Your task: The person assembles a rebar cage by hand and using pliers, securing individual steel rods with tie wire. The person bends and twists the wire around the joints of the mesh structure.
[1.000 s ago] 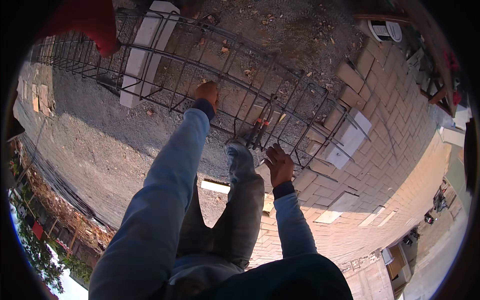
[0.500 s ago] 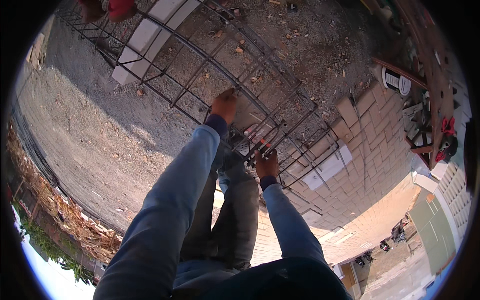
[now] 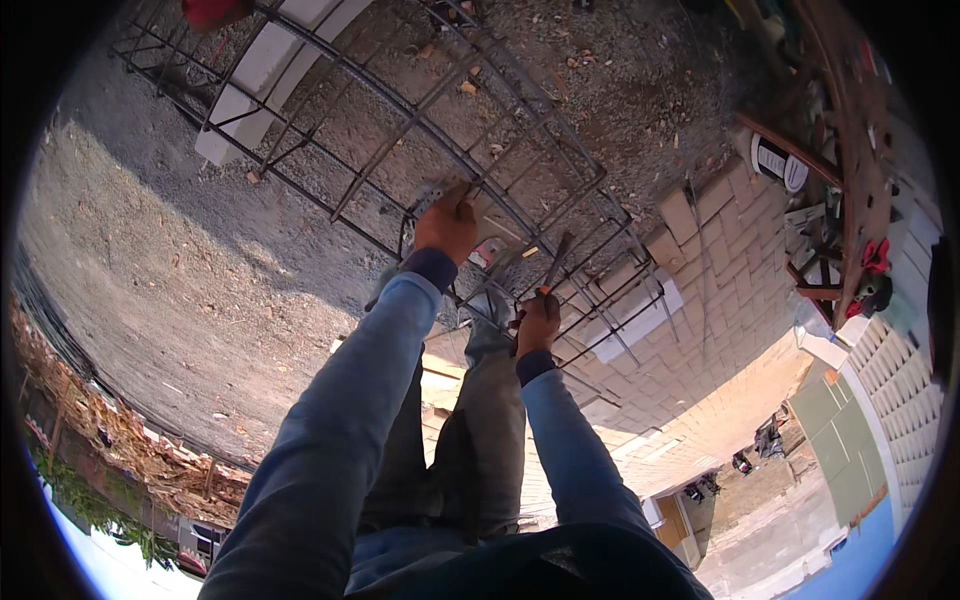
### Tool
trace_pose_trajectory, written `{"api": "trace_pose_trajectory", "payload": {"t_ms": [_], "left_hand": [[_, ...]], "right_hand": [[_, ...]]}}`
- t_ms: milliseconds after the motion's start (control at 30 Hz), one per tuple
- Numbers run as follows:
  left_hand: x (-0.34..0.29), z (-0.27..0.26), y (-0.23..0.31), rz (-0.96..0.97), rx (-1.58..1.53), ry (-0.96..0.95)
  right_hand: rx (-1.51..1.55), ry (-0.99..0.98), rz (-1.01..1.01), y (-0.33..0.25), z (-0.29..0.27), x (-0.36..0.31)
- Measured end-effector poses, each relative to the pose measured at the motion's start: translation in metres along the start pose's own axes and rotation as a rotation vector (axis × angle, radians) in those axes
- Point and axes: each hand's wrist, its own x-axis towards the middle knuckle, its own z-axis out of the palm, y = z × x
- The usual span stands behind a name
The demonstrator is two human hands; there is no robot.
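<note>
- The right hand (image 3: 538, 318) is closing around an orange-and-black hand tool (image 3: 545, 289), probably pliers; its dark far part is apparently pointing toward 1 o'clock.
- The left hand (image 3: 447, 225) is sitting at 10 to 11 o'clock from the right, fingers bunching narrowly beside a thick bar; I cannot tell whether they are gripping or touching it.
- The rebar cage (image 3: 432, 131) is lying ahead, at 12 o'clock, its long axis running from 10 to 4 o'clock. The left hand is being nearer its middle, the right nearer its 4 o'clock end.
- A white block (image 3: 640, 320) is lying under that end, at 3 o'clock from the right hand.
- A white beam (image 3: 262, 80) is crossing beneath the cage at 10 o'clock from the left hand.
- A white bucket (image 3: 778, 163) is resting at 2 o'clock, showing a dark label; its writing is staying unreadable.
</note>
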Motion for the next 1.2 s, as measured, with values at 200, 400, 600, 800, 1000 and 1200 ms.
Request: {"api": "trace_pose_trajectory", "payload": {"t_ms": [200, 400, 600, 800, 1000, 1200], "left_hand": [[-0.005, -0.008, 0.007, -0.125, 0.012, 0.001], [-0.008, -0.014, 0.018, -0.179, 0.031, -0.079], [-0.012, -0.013, 0.031, -0.263, 0.030, -0.114], [-0.020, -0.015, 0.037, -0.337, 0.046, -0.157], [-0.019, -0.004, 0.036, -0.279, -0.036, -0.085], [-0.018, 0.000, 0.031, -0.343, -0.084, -0.068]], "right_hand": [[0.015, -0.417, 0.227, -0.159, 0.002, -0.043], [0.001, -0.440, -0.932, -0.309, 0.046, -0.096], [-1.344, -0.514, -0.772, -0.272, 0.042, 0.016], [-1.192, -0.547, -0.604, -0.325, 0.068, -0.039], [-0.990, -0.360, -1.089, -0.308, 0.053, 0.009], [-1.465, -0.655, -0.297, -0.285, 0.036, 0.017]]}}
